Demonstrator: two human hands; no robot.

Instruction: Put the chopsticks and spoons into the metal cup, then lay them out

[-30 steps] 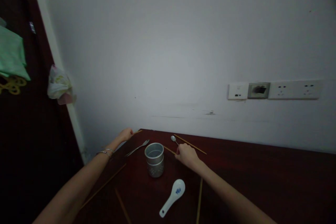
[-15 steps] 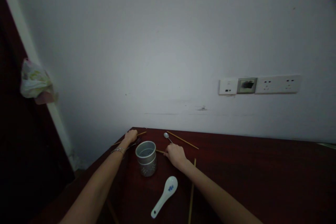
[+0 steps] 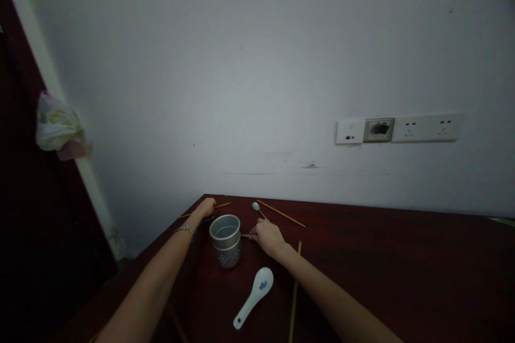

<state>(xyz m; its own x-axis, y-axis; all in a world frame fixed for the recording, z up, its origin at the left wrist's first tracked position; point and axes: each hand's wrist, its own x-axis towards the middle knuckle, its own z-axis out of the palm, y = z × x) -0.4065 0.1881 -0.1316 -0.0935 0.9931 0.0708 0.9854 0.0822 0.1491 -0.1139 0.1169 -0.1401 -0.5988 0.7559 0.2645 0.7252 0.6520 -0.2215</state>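
Note:
At the table's far left corner my left hand is closed on a thin wooden chopstick, whose ends show on either side of the fingers. Beneath that wrist lies a fork, mostly covered. My right hand pinches another chopstick, its tip showing beside the cup. Between the hands stands an upright metal cup with small holes low on its side. A metal spoon lies just beyond my right hand, which hides part of its handle.
Nearer me on the dark red table lies a white ceramic spoon. Loose chopsticks rest at the back, under my right forearm and at the lower left. A wall with sockets bounds the table's back.
The view has swung to the right. My left hand has shifted right with its chopstick, over the fork and closer to the cup. My right hand stays by the cup, holding its chopstick.

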